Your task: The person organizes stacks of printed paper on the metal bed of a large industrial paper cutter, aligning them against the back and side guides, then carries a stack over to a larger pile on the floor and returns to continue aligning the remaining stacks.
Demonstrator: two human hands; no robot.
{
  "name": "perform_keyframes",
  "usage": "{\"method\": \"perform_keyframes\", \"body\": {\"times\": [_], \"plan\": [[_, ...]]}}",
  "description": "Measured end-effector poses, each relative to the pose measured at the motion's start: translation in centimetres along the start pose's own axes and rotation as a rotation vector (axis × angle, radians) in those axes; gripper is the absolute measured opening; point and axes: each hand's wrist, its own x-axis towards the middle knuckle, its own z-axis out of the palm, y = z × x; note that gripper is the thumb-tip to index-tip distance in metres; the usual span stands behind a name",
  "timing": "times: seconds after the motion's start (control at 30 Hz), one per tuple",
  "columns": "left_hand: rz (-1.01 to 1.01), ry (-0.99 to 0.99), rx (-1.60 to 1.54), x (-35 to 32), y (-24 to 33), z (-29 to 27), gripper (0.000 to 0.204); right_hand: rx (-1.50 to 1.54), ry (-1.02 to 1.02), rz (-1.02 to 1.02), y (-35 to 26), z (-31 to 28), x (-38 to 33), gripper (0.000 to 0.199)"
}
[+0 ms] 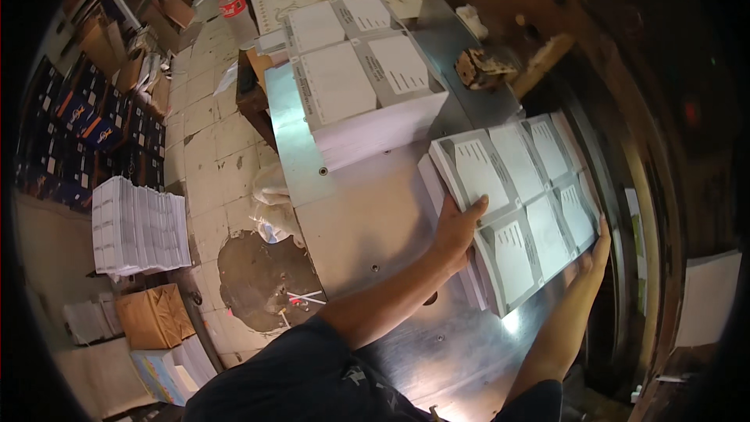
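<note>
A thick stack of printed sheets [525,202], marked with grey and white panels, lies tilted at the right of a metal table [359,227]. My left hand [459,233] is closed on its left edge, thumb on top and the other fingers hidden below. At the near right corner, my right hand [595,256] is pressed along the edge, its fingers partly hidden by the stack. More paper [471,285] shows beneath the held stack, slightly out of line with it. A taller block of similar printed sheets [367,70] stands farther back on the table, apart from both hands.
Dark machine parts [625,187] border the table on the right. A wooden block [480,69] sits at the back. On the tiled floor at left are a paper pile [141,227], dark boxes [94,121] and a brown package [155,316]. A red-capped bottle [233,5] stands behind.
</note>
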Motion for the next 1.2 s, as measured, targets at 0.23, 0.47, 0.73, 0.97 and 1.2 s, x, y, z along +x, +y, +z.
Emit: {"method": "perform_keyframes", "body": {"times": [0.23, 0.47, 0.73, 0.97, 1.2], "plan": [[0.039, 0.050, -0.010, 0.8, -0.6, 0.4, 0.051, 0.246, -0.146, -0.157, 2.5, -2.0, 1.2, 0.046], [0.169, -0.186, 0.074, -0.9, 0.9, 1.2, 0.058, 0.094, 0.214, -0.380, 5.0, -3.1, 3.1, 0.039], [0.259, -0.437, 0.886, -17.3, 0.5, -6.3, 0.049, 0.486, 0.102, -0.325, 9.9, -6.4, -18.7, 0.046], [-0.596, -0.353, 0.374, -26.4, -9.5, -9.2, 0.034, 0.207, 0.218, -0.347, 11.2, -19.8, -35.4, 0.057], [-0.846, -0.222, 0.410, -27.0, -16.6, -15.1, 0.035, 0.106, 0.430, -0.214, 15.7, -30.4, -35.8, 0.057]]}}
